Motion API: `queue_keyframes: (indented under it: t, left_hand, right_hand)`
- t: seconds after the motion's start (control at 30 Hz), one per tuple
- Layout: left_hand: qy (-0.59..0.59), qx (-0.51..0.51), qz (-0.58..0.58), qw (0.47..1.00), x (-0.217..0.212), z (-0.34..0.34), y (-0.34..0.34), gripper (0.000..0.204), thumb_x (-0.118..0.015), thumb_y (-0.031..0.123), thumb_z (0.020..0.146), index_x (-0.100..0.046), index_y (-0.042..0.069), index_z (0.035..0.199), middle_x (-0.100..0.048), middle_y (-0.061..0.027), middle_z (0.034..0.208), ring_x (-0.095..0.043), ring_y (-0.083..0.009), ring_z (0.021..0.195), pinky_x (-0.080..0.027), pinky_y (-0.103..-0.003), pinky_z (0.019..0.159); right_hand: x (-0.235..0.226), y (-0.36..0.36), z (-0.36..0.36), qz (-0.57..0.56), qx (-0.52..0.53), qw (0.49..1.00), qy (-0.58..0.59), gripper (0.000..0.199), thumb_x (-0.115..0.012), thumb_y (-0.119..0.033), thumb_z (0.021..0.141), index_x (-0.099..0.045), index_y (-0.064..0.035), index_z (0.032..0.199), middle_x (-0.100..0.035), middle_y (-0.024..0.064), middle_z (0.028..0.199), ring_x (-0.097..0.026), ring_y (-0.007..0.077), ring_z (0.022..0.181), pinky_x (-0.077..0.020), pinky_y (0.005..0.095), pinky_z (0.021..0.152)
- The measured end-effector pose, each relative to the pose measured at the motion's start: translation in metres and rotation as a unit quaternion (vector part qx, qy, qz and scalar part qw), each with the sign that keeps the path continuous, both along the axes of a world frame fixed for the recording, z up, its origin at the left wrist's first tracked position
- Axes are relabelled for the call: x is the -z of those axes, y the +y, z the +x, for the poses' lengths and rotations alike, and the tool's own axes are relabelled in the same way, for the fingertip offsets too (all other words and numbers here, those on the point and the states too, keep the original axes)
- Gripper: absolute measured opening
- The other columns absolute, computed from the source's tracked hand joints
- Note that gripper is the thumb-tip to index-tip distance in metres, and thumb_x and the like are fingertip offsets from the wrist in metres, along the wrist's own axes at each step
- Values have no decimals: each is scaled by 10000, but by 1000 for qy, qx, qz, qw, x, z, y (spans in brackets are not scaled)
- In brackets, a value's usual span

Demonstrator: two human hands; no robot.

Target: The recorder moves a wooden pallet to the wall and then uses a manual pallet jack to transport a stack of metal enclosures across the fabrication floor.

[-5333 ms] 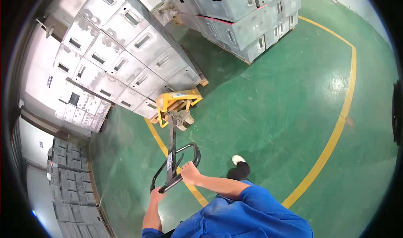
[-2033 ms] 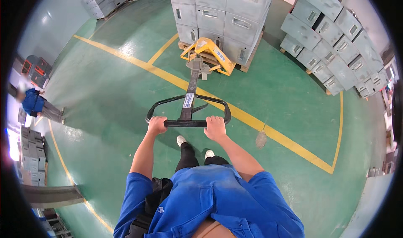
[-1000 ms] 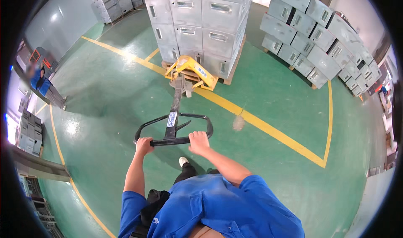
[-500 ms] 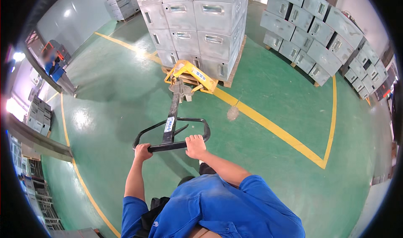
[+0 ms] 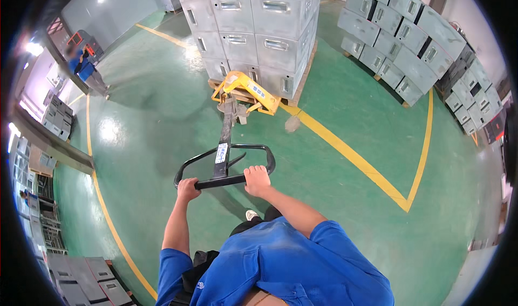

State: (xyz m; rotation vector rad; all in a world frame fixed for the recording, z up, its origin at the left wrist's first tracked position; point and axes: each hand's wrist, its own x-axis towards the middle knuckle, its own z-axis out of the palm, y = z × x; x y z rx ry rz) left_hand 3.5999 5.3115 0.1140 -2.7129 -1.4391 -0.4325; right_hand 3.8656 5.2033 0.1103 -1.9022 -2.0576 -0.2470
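Observation:
Both of my hands grip the near bar of a black looped pallet jack handle (image 5: 224, 182). My left hand (image 5: 188, 189) is wrapped round the bar's left end, and my right hand (image 5: 257, 179) round its right part. From the loop a black shaft slants away to the yellow pallet jack (image 5: 251, 90). The jack stands at the near side of a wooden pallet (image 5: 303, 85), its forks hidden under the load. Stacked on that pallet are several rows of grey metal boxes (image 5: 236, 17) with recessed grips, running out of the top of the view.
More grey boxes (image 5: 396, 41) stand stacked on pallets at the right, with another stack (image 5: 475, 98) beyond. Yellow lines (image 5: 350, 155) mark the green floor. A person in blue (image 5: 83, 71) stands at the far left near a post (image 5: 54, 138). Grey boxes (image 5: 89, 279) lie at the lower left.
The floor and side stacks have shifted in view, with more boxes showing at the lower left. My hands stay on the handle, and a white shoe now shows below it.

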Motion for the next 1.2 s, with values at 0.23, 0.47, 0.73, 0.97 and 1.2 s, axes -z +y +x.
queue_keyframes:
  t: [0.23,0.47,0.73,0.97,1.2]
  left_hand:
    - [-22,10,29,999,7,9,-54,171,-591,156,535,-569,100,694,-580,-71,692,-560,-278,707,-428,-391,639]
    - [-31,-8,31,999,25,19,-108,180,-592,160,529,-578,107,700,-576,-86,685,-556,-288,702,-426,-389,636]
    - [-28,32,42,998,36,17,-144,182,-594,181,535,-554,102,693,-574,-70,688,-562,-270,729,-421,-382,666]
    - [-13,56,47,997,40,7,-163,185,-592,184,560,-570,116,730,-582,-64,712,-570,-256,733,-414,-380,654]
    - [-22,80,55,995,35,5,-180,174,-589,174,574,-559,115,734,-578,-65,704,-572,-244,733,-406,-367,640]
  right_hand:
    - [14,-51,12,50,-26,998,8,398,-650,-275,600,-494,-56,894,-510,96,856,-491,240,867,-343,377,801]
    - [30,-96,26,67,-27,997,8,387,-643,-268,596,-505,-49,885,-527,105,858,-506,252,866,-344,376,803]
    - [36,-142,18,23,17,999,17,409,-657,-280,597,-502,-50,897,-523,109,898,-489,265,904,-340,391,824]
    - [33,-168,2,-13,66,997,-33,437,-643,-290,613,-477,-56,943,-530,94,902,-493,244,928,-336,370,850]
    - [29,-185,0,-16,89,995,-50,399,-636,-280,621,-477,-62,915,-528,93,897,-496,247,913,-342,370,848]
